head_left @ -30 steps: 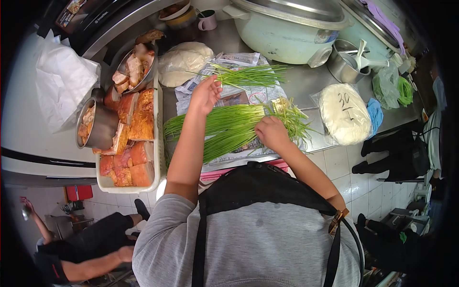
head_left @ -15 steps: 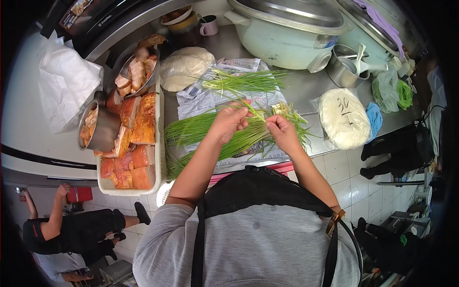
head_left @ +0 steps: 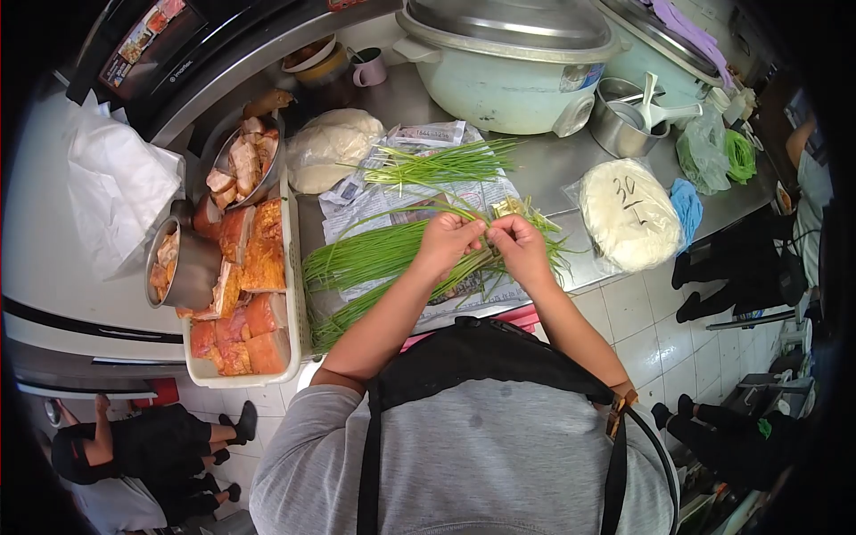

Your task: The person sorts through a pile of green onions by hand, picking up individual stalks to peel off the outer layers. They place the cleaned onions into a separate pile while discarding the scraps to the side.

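Over the newspaper, both hands are close together at chest front, their fingertips nearly meeting. My left hand [head_left: 450,242] is closed in a pinch on a few thin green chives, whose leaves stretch left above the wrist. Its neighbour, my right hand [head_left: 521,248], pinches the same stalks near their pale ends. Beneath and left of the hands lies a large loose pile of chives [head_left: 370,253]. A smaller bunch of chives [head_left: 437,164] rests farther back on the newspaper [head_left: 346,214]. Pale trimmings [head_left: 522,210] sit just behind my right hand.
To the left, a white basket [head_left: 292,303] holds roasted meat slabs, with a metal pot [head_left: 193,265] on them. Behind stands a large lidded cooker [head_left: 499,89]. A wrapped white mass [head_left: 629,214] marked "30" lies right. Other people [head_left: 134,446] stand at lower left and along the right.
My hands have drawn closer together, the right fingers now meeting the left at the stalks. The whole view has shifted slightly. People at lower left have changed posture.
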Available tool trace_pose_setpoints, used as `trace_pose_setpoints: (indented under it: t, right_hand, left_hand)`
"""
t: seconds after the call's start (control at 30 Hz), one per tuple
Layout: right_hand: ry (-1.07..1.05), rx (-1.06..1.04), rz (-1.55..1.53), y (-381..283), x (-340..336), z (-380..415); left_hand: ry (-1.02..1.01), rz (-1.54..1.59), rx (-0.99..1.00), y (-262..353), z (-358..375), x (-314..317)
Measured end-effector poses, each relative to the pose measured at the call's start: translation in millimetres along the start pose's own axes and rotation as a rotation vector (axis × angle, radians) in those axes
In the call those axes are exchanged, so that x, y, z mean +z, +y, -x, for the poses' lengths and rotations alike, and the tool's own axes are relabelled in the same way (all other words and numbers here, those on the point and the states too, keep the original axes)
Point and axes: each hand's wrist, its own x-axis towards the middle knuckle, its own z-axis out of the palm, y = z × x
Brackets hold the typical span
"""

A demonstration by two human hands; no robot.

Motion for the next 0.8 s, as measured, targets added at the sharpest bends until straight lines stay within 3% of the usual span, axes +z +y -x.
trace_pose_setpoints:
  t: [0.17,0.37,0.47,0.57,0.67,0.8]
  right_hand:
    - [0.229,-0.014,-0.069,3.9,-14.4,-7.6]
    - [0.286,-0.023,0.326,25.0,-63.5,-2.9]
    - [0.272,0.025,0.232,23.9,-61.3,-0.4]
    - [0.178,0.010,0.186,9.6,-40.8,3.0]
    - [0.104,-0.282,0.417,-1.1,-23.4,7.2]
    - [-0.068,-0.487,0.716,-14.6,-14.0,11.4]
  left_hand:
    - [0.219,0.247,-0.048,-3.1,-5.6,-10.1]
    - [0.360,0.304,0.089,14.2,-8.8,-48.3]
    - [0.314,0.273,0.070,21.5,-7.4,-43.7]
    - [0.124,0.131,-0.087,13.7,-8.4,-24.7]
    - [0.012,0.246,-0.146,10.3,-10.7,-10.0]
    - [0.064,0.243,-0.139,4.9,-16.1,5.0]
